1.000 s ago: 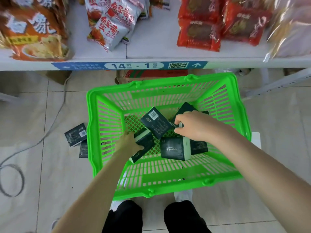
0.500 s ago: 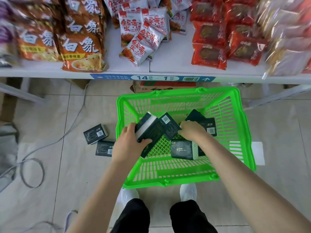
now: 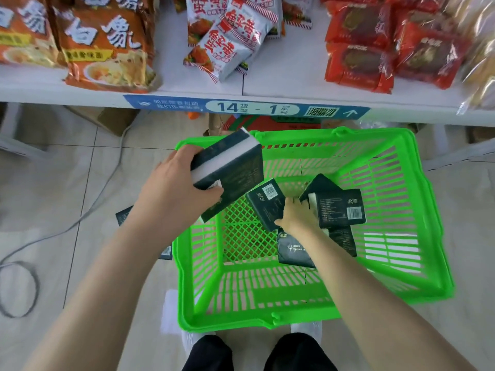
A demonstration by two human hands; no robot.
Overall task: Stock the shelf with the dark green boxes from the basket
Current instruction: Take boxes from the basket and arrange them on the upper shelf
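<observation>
A bright green basket (image 3: 417,236) stands on the floor below the white shelf (image 3: 289,76). My left hand (image 3: 174,194) grips a dark green box with a white side (image 3: 235,167) and holds it above the basket's far left corner. Down in the basket my right hand (image 3: 297,218) holds a second dark green box (image 3: 265,204) by its lower edge. Another box with a barcode (image 3: 340,207) leans beside that hand, and one more (image 3: 294,250) lies under my wrist.
Orange noodle bags (image 3: 107,46), white snack packs (image 3: 230,38) and red packs (image 3: 359,60) fill the shelf. Two dark boxes (image 3: 124,216) lie on the tiles left of the basket, partly behind my left arm. A grey cable (image 3: 18,287) loops at the left.
My left hand has lifted its box out of the basket, up toward the far left rim. My right hand has shifted its hold onto the box in the basket's middle.
</observation>
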